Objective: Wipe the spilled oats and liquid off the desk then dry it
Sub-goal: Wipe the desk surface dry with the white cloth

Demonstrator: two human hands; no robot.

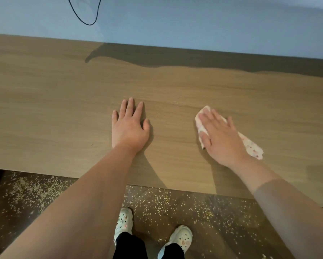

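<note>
The wooden desk (63,94) spans the view. My left hand (129,126) lies flat on it, fingers straight and spread, holding nothing. My right hand (219,138) presses flat on a crumpled white cloth with pink spots (252,146), which sticks out beyond the fingertips and behind the wrist. I see no oats or liquid on the visible desk surface. Oats (157,200) are scattered over the dark floor below the desk's front edge.
A light blue wall (175,25) stands behind the desk, with a black cable (89,23) hanging in a loop at the upper left. My feet in white clogs (123,221) stand on the floor among the oats.
</note>
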